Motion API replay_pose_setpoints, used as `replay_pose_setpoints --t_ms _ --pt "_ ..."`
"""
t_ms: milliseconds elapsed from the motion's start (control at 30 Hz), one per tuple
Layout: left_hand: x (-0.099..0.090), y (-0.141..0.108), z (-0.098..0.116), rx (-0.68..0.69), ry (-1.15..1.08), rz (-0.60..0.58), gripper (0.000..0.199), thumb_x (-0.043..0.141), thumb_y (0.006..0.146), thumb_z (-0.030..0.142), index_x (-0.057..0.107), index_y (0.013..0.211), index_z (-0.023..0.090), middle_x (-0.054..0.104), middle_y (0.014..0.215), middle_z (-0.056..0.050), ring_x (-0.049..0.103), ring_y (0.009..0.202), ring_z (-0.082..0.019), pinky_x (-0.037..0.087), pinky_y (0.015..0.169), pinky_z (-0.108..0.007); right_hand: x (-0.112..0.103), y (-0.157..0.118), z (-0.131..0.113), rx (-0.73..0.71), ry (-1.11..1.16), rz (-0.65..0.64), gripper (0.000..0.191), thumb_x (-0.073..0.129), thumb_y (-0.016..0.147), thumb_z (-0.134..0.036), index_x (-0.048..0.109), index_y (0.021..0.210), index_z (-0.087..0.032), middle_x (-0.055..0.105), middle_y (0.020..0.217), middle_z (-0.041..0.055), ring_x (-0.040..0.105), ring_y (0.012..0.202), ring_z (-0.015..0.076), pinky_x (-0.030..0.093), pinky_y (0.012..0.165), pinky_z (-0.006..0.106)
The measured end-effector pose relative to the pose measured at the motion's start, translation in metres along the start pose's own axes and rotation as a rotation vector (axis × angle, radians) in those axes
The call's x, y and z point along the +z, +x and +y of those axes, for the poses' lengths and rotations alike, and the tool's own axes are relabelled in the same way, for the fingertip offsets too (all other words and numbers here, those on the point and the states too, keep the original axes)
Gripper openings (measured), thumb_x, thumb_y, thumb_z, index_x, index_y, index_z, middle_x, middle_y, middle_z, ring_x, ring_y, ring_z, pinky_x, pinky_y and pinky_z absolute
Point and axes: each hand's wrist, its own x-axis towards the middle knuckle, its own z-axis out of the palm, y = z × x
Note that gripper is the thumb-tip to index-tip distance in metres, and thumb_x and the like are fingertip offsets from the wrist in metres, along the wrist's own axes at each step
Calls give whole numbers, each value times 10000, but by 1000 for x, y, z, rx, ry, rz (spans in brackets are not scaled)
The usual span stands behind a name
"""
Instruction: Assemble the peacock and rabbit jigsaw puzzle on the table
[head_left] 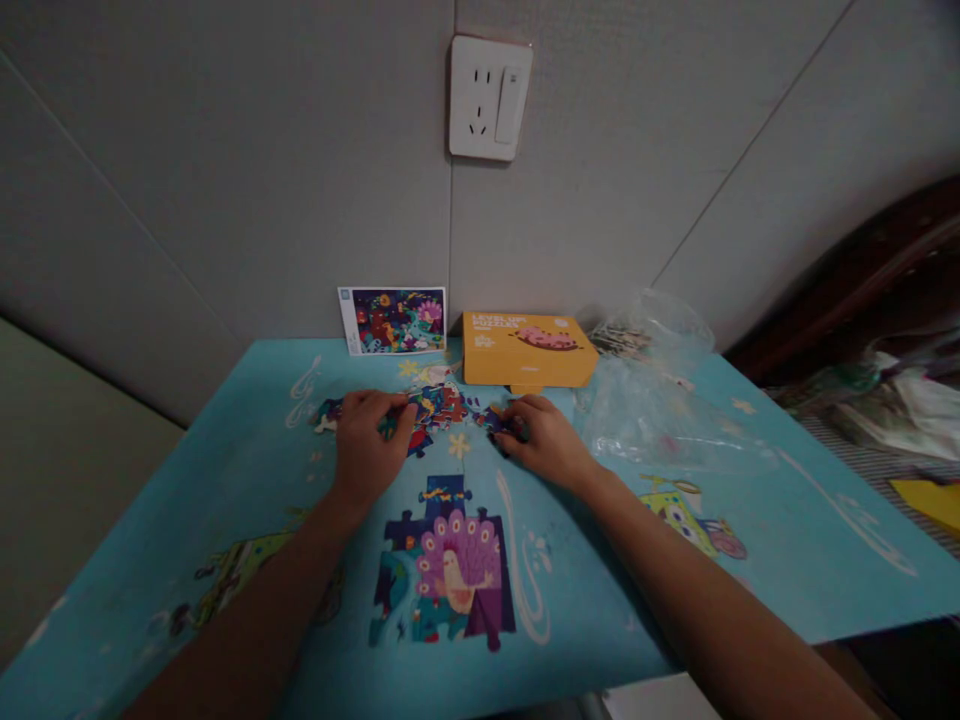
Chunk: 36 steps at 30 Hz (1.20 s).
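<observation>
Loose jigsaw puzzle pieces (pixel 442 405) lie in a heap toward the back of the blue table. My left hand (pixel 371 440) is at the heap's left side, thumb and fingers curled in around a puzzle piece. On the right, my right hand (pixel 546 440) has its fingertips closed on a dark puzzle piece (pixel 493 420); its exact outline is partly hidden by the fingers. Between my forearms, closer to me, lies a joined section of puzzle (pixel 457 570) with a purple peacock. It has a stepped, uneven outline.
A picture card (pixel 397 322) leans against the wall behind the heap. Beside it stands a yellow puzzle box (pixel 529 350). Clear plastic bags (pixel 660 400) lie at the back right, with puzzle pieces inside one. The table (pixel 600 610) has printed cartoon figures. A socket (pixel 490 100) is on the wall.
</observation>
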Motion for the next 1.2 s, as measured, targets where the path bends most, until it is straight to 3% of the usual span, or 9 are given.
replay_pose_setpoints --t_ms 100,200,300,467,633,800,967,1100,1200 --pt "-1 -3 8 78 -124 -16 88 605 839 237 647 796 173 660 754 -33 584 792 -186 475 761 -308 -3 -1 -7 -24 89 70 206 633 835 -285 654 992 -153 646 966 104 571 916 214 432 848 345" --pt "-1 -9 18 110 -259 -110 75 598 853 212 634 803 170 636 749 -21 598 756 -152 476 740 -276 -4 -5 -24 -37 312 42 227 586 879 -365 646 982 -171 657 893 56 564 769 156 427 723 284" --pt "-1 -15 26 58 -406 -248 79 590 863 231 635 848 169 639 758 -22 601 713 -135 471 684 -251 0 -8 -40 6 500 -35 289 478 930 -371 602 771 -164 565 657 -7 464 585 110 352 566 240" --pt "-10 -12 31 -45 -566 -569 383 530 875 285 529 1235 154 622 720 1 563 633 -128 437 627 -245 6 -11 -50 -94 485 -67 280 436 944 -300 542 720 -171 565 667 5 489 624 123 350 607 250" --pt "-21 -1 27 -59 -492 -806 252 531 855 343 621 992 151 510 645 30 444 577 -101 355 569 -229 9 -12 -47 -189 370 -21 257 503 933 -312 541 712 -187 577 662 6 513 657 141 370 657 265" --pt "-36 7 21 -132 -540 -1000 354 541 832 276 518 1168 165 348 539 94 350 497 -83 247 501 -202 11 -12 -49 -218 400 -22 242 553 919 -355 608 757 -184 641 707 15 561 682 141 394 670 257" --pt "-51 12 11 -216 -486 -1255 213 541 824 281 529 1020 199 482 512 87 453 440 -93 305 489 -199 14 -13 -51 -251 388 -83 231 533 929 -371 636 848 -181 670 766 34 594 724 155 416 707 274" --pt "-55 13 4 -324 -376 -1284 195 574 798 324 468 916 210 533 548 84 504 426 -107 346 485 -210 16 -12 -45 -218 349 -101 220 524 931 -355 645 898 -175 681 810 52 616 768 171 436 729 291" --pt "-54 13 -2 -289 -292 -1240 202 606 771 336 473 833 198 549 596 64 515 495 -112 343 510 -217 18 -11 -42 -203 320 -113 219 518 930 -347 649 889 -176 687 832 61 621 778 177 444 728 299"
